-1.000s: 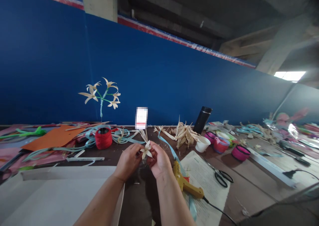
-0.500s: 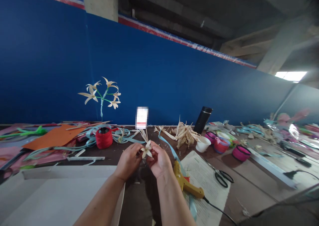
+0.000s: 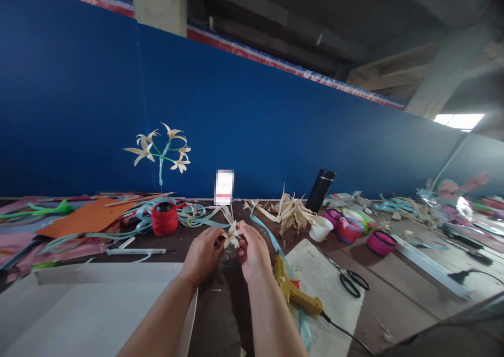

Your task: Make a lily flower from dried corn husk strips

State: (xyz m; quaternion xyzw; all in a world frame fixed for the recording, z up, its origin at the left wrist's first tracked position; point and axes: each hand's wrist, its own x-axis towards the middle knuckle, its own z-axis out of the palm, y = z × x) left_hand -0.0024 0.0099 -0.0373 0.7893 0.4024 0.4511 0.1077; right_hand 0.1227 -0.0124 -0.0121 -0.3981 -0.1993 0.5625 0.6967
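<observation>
Between my two hands is a small cream flower (image 3: pixel 231 234) with pointed petals, held above the dark table. My left hand (image 3: pixel 205 252) pinches it from the left side, and my right hand (image 3: pixel 254 249) grips its right side with thumb and fingers. The petals face up toward me; any stem beneath is hidden. To the right of my right forearm lies a yellow glue gun (image 3: pixel 297 291), its nozzle pointing away. A finished stem of similar cream flowers (image 3: pixel 160 155) stands against the blue wall on the left.
A white tray (image 3: pixel 98 304) lies at the left, behind it a red spool (image 3: pixel 164 220). Dry husks (image 3: pixel 293 215), a black bottle (image 3: pixel 321 190) and a white cup (image 3: pixel 320 228) stand at the back. Black-handled scissors (image 3: pixel 352 281) rest on printed paper (image 3: pixel 326 315).
The flower has turned a little in my fingers, and my left fingers have shifted onto its left petals. Both hands stay in nearly the same place.
</observation>
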